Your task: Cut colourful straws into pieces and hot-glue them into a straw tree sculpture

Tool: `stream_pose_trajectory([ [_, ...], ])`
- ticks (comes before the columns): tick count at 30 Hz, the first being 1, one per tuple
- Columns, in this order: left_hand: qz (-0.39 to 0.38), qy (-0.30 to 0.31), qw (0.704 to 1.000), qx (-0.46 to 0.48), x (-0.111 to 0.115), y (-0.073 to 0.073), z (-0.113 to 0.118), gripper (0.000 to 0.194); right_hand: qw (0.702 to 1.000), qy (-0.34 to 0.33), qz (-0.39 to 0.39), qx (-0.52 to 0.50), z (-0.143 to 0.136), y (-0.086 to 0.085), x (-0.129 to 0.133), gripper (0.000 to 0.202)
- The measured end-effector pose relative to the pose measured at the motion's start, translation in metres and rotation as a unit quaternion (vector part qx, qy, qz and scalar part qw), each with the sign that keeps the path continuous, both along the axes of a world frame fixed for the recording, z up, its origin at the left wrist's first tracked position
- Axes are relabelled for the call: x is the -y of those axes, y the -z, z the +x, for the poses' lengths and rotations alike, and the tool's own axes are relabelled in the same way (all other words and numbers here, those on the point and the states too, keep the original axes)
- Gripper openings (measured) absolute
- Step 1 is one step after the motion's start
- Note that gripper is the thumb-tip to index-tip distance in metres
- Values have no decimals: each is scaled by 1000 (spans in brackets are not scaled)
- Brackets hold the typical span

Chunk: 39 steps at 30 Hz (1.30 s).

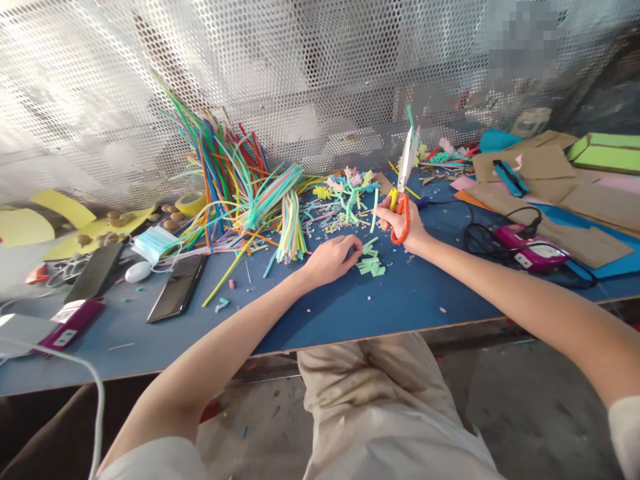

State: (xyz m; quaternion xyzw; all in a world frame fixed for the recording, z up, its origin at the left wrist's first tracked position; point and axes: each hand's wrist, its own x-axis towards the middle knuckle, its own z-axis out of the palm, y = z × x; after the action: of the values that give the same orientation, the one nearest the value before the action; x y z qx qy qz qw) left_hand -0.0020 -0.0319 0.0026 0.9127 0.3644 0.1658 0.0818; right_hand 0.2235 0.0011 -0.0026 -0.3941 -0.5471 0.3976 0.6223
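Note:
My right hand (pixel 400 220) grips a pair of scissors (pixel 405 167) by the orange-red and yellow handles. Their blades point up and away from me, slightly parted. Beside its fingers is a pale green strip (pixel 375 210); whether the hand touches it I cannot tell. Resting low over the blue table (pixel 320 313), my left hand (pixel 334 259) has its fingers curled in, and their tips are hidden. Just right of it lies a small pile of short pale green pipe cleaner pieces (pixel 371 261). Behind the hands stands a branching pastel pipe cleaner piece (pixel 349 193) with pink, yellow and blue tips.
Long coloured pipe cleaners (pixel 220 173) and a pastel bundle (pixel 291 233) lie left of centre. A phone (pixel 176 290), face mask (pixel 156 244) and white mouse (pixel 138 271) are further left. At right are a purple device (pixel 530 247) with black cable and cardboard sheets (pixel 525 163). Perforated metal closes the back.

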Motion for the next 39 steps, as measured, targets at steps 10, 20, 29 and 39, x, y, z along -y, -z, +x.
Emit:
stream_pose_trajectory([
  [10,26,33,999,32,-2,-3,-3,30,1000,-8,2,-16,-2,-1,1,45],
  [20,-161,-44,960,223,-5,-4,5,41,998,-61,-1,-17,-14,-3,16,39],
  [29,-385,-6,858,341,-1,0,10,51,998,-60,18,-6,-20,-1,22,38],
  [39,-423,-27,817,392,3,0,15,62,997,-67,27,22,-19,8,18,36],
])
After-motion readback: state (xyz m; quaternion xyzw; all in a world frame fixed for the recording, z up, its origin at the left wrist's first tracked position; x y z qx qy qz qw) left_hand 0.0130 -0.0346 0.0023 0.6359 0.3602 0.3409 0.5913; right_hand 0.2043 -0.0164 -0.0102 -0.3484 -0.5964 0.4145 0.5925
